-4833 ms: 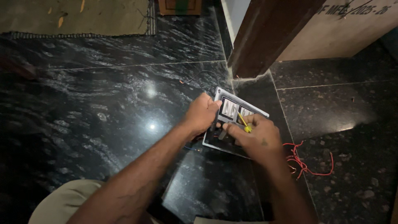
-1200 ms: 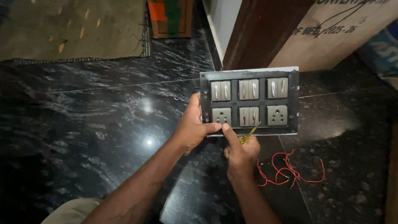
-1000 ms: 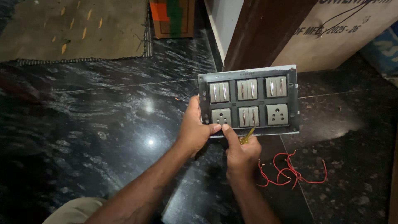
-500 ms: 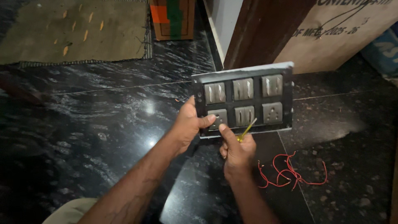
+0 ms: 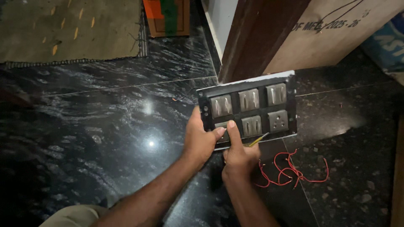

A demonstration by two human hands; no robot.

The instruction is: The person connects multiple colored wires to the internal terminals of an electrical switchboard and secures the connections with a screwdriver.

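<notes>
I hold a black switch board (image 5: 252, 105) with several grey switches and one socket, its face tilted up toward me above the dark floor. My left hand (image 5: 201, 138) grips its lower left edge, thumb on the front. My right hand (image 5: 239, 155) holds the bottom edge with the thumb pressed on a lower switch, and it also grips a yellow-handled screwdriver (image 5: 258, 140) that pokes out to the right.
Loose red wires (image 5: 290, 172) lie on the black stone floor (image 5: 105, 126) to the right of my hands. A dark wooden door frame (image 5: 256, 38), a cardboard box (image 5: 336, 33), a mat (image 5: 67, 29) and an orange-green box (image 5: 166, 17) stand beyond.
Early on the board lay low near the floor under both hands. It has since been lifted and turned face up, and it tilted slightly in the last second.
</notes>
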